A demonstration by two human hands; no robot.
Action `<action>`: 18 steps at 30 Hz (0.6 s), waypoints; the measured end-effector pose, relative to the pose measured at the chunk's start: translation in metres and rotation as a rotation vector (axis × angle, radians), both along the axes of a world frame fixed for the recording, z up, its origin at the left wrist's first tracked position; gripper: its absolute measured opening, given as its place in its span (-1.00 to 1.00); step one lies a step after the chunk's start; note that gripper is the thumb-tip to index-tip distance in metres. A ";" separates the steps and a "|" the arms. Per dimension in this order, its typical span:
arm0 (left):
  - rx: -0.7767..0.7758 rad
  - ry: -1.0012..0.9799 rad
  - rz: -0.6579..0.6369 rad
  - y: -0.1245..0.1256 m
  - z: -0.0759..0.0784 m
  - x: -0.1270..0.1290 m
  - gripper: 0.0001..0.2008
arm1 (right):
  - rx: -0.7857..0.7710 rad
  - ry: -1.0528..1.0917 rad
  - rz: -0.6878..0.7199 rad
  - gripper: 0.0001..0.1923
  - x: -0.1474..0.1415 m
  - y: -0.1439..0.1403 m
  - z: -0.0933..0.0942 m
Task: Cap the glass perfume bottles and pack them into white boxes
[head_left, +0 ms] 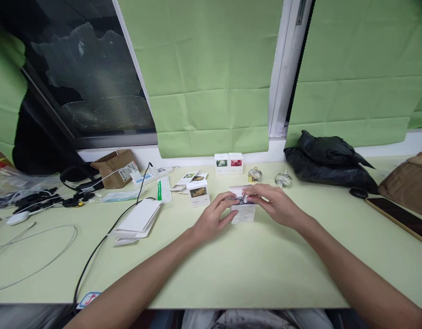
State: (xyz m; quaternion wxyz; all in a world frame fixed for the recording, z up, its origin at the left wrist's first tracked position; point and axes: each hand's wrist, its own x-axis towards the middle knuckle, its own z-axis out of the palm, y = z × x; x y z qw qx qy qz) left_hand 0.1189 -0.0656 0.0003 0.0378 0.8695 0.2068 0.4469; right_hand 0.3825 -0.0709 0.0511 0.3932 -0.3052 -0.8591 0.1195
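Observation:
A small white box (243, 214) with fine print on its front stands on the table before me, its top flap raised at the back. My left hand (213, 217) grips the box's left side, fingers over the top edge and thumb at the front. Over the opening, my right hand (274, 204) is closed in a pinch on something small and pale that I cannot make out. To the left stands a white box with a yellow flower picture (199, 193). Beyond my right hand sit two round glass bottles, one with a gold part (255, 175) and one with a silver top (283, 179).
Two white flower-picture boxes (229, 163) stand by the wall. Flattened white cartons (139, 220), a black cable (111, 228) and an open cardboard box (117, 169) lie left. Black plastic bags (329, 164), a phone (399, 218) and a brown bag (408, 183) are right.

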 end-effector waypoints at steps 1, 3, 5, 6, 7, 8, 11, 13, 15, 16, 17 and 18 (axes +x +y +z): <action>0.002 0.001 0.001 0.000 0.000 0.000 -0.59 | 0.003 -0.005 0.007 -0.77 0.000 0.000 0.000; 0.007 -0.001 0.001 0.000 0.000 0.000 -0.60 | 0.014 -0.012 0.018 -0.77 -0.001 -0.001 0.001; 0.009 -0.003 0.002 -0.001 0.001 0.000 -0.64 | 0.020 -0.019 0.024 -0.76 -0.002 -0.002 0.002; 0.007 -0.002 0.002 -0.001 0.001 0.000 -0.65 | 0.022 -0.020 0.028 -0.76 -0.002 -0.003 0.002; 0.006 0.000 0.001 -0.001 0.001 0.000 -0.67 | 0.022 -0.020 0.032 -0.75 -0.002 -0.003 0.002; 0.006 0.002 0.002 -0.001 0.001 0.000 -0.68 | 0.020 -0.020 0.035 -0.74 -0.002 -0.004 0.002; -0.021 -0.019 0.011 -0.003 0.001 0.001 -0.67 | 0.022 -0.027 0.037 -0.73 -0.001 -0.004 0.002; -0.083 -0.070 0.014 -0.004 0.000 0.003 -0.61 | 0.028 -0.047 0.029 -0.72 0.000 -0.004 0.002; -0.152 -0.133 0.014 -0.005 -0.001 0.005 -0.55 | 0.037 -0.073 0.019 -0.71 0.001 -0.003 0.002; -0.177 -0.160 0.015 -0.006 -0.002 0.006 -0.53 | 0.039 -0.084 0.019 -0.70 0.001 -0.003 0.002; -0.193 -0.183 0.013 -0.006 -0.002 0.006 -0.51 | 0.038 -0.095 0.026 -0.70 0.001 -0.002 0.003; -0.206 -0.201 0.009 -0.006 -0.003 0.007 -0.50 | 0.038 -0.105 0.036 -0.69 0.001 -0.002 0.004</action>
